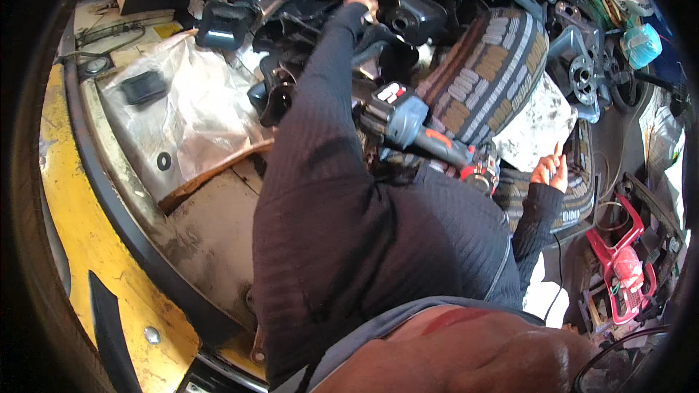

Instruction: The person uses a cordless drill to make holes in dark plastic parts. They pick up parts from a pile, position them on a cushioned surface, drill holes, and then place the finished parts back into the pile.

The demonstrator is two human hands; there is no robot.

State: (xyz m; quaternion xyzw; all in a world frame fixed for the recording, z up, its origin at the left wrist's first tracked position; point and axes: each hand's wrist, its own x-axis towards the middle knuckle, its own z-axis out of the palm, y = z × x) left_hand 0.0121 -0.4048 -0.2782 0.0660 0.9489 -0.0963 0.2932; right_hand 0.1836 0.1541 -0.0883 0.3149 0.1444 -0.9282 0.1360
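My left arm stretches far forward, with my left hand (362,6) at a heap of black moulded parts (415,18). Its fingers look curled; whatever they grip is hidden among the dark pieces. On the right, my right hand (551,171) is held up with fingers apart and nothing in it, above a striped patterned pad (579,193). Between my arms lies a grey and orange cordless power tool (429,140) with a red collar at one end. Neither hand touches it. Behind the tool rises a larger rounded cushion (495,65) with similar stripes.
Clear plastic sheeting (211,94) and a small black block (143,87) lie at left, near a black ring (164,161). A yellow metal edge (116,240) curves along the left. At right are grey brackets (579,73), a blue packet (641,46) and a red plastic frame (619,247).
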